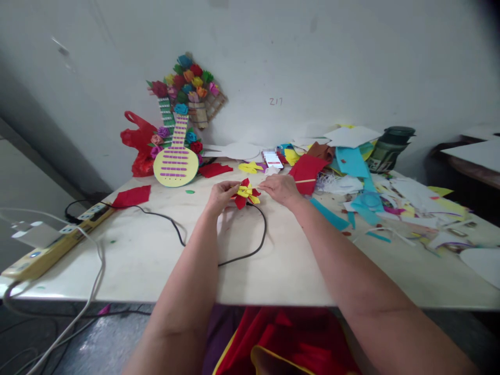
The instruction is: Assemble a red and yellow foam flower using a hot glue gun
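Observation:
Between my two hands is a red and yellow craft flower (246,193) with pointed petals, raised a little above the white table (289,271). My left hand (223,197) pinches the flower's left side. In my right hand (280,188) is a thin pale stick (305,181), whose far end sticks out to the right of the fist and whose near end points at the flower's yellow middle. Whether the stick's tip touches the flower I cannot tell. A black cable (265,229) loops on the table just below the flower, with its end hidden behind it.
A yellow craft lute (175,166) with paper flowers leans at the wall beside a red plastic bag (141,143). A phone (273,159) stands behind my hands. Coloured scraps (367,203) and a dark bottle (390,149) lie right. A power strip (58,245) is at left.

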A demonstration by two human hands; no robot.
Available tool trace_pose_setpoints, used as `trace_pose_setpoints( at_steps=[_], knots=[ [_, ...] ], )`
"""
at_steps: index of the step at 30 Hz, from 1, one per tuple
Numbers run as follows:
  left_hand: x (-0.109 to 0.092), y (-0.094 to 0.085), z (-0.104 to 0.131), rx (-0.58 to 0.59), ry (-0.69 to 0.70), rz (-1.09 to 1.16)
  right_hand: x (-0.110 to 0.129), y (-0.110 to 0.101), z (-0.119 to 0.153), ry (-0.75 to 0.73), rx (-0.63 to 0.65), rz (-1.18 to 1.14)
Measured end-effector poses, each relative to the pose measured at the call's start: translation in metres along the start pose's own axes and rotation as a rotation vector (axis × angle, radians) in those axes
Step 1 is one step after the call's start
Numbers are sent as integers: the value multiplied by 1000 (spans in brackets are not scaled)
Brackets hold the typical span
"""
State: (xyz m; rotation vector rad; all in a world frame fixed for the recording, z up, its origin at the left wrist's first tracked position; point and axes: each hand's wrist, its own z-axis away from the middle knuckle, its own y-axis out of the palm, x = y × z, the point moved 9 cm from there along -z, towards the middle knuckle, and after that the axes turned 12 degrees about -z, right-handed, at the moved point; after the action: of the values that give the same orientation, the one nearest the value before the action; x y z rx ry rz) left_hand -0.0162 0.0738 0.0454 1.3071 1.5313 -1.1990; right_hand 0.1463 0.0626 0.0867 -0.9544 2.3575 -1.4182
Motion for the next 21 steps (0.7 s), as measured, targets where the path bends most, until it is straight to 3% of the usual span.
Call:
trace_pose_setpoints(
  at_steps=[21],
  knots=[
    [0, 0, 4, 11, -52, -47, 2, 0, 0, -29, -45, 20]
  ],
)
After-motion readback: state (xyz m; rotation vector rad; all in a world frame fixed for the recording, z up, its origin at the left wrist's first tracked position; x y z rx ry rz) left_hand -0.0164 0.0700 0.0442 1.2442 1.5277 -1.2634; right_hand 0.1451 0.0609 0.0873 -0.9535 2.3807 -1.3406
